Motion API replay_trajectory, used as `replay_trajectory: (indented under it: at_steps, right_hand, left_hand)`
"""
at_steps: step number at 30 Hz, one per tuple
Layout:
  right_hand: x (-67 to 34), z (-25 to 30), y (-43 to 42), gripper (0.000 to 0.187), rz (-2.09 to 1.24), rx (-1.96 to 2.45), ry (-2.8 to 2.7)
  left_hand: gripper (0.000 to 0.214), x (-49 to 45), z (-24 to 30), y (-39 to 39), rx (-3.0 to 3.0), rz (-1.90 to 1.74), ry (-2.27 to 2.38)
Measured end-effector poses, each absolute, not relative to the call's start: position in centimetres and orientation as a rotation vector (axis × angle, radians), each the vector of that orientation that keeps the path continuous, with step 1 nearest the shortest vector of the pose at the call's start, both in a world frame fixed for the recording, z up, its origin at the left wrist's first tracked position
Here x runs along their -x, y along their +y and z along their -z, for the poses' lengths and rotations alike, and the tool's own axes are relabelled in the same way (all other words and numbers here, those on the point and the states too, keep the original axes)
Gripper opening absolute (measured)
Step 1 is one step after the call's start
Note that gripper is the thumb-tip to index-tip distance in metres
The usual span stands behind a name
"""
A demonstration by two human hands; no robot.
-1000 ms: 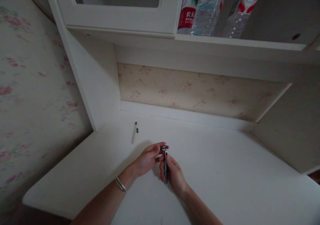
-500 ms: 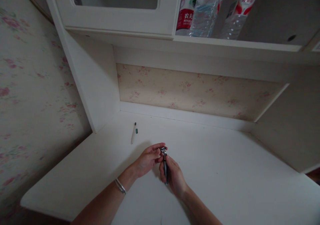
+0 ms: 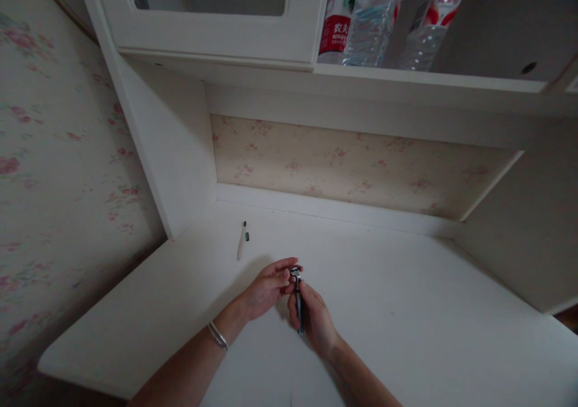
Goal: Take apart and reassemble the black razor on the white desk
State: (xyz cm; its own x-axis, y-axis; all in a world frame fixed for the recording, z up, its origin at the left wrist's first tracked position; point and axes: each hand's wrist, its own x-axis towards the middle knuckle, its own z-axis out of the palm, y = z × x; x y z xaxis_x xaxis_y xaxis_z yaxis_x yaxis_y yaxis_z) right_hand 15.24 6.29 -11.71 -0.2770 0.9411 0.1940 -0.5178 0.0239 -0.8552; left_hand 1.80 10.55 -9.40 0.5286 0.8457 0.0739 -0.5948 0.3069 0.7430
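Note:
My right hand (image 3: pixel 316 318) is wrapped round the dark handle of a razor (image 3: pixel 298 295), which points away from me over the desk. Its silver neck and T-shaped head show at the far end. Fingers of my left hand (image 3: pixel 267 289) close on that head from the left, index finger along its far side; part of the head is hidden by them. Beyond my left hand, a slim white toothbrush (image 3: pixel 241 244) with a dark head lies on the desk. Right beside it is a small dark rectangular piece (image 3: pixel 247 236) with a greenish face.
The white desk (image 3: pixel 388 347) has a rounded left corner. White side panels (image 3: pixel 158 148) and a low back ledge (image 3: pixel 334 208) bound it. Overhead hangs a cabinet (image 3: pixel 217 37), its open shelf holding clear plastic bottles (image 3: pixel 368 27) and a red-labelled one (image 3: pixel 335 27). Floral wallpaper (image 3: pixel 58 184) covers the left wall.

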Motion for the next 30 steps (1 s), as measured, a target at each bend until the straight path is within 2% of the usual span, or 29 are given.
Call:
replay_trajectory:
  at_steps: [15, 30]
  right_hand:
    - [-15.7, 11.6, 6.3, 0.047, -1.641, 0.619, -0.925]
    - [-16.1, 11.8, 6.2, 0.052, -1.584, 0.722, -0.947]
  left_hand:
    - [0.05, -1.8, 10.3, 10.7, -0.862, -0.961, 0.339]
    - [0.056, -2.1, 10.9, 10.9, -0.894, -0.981, 0.332]
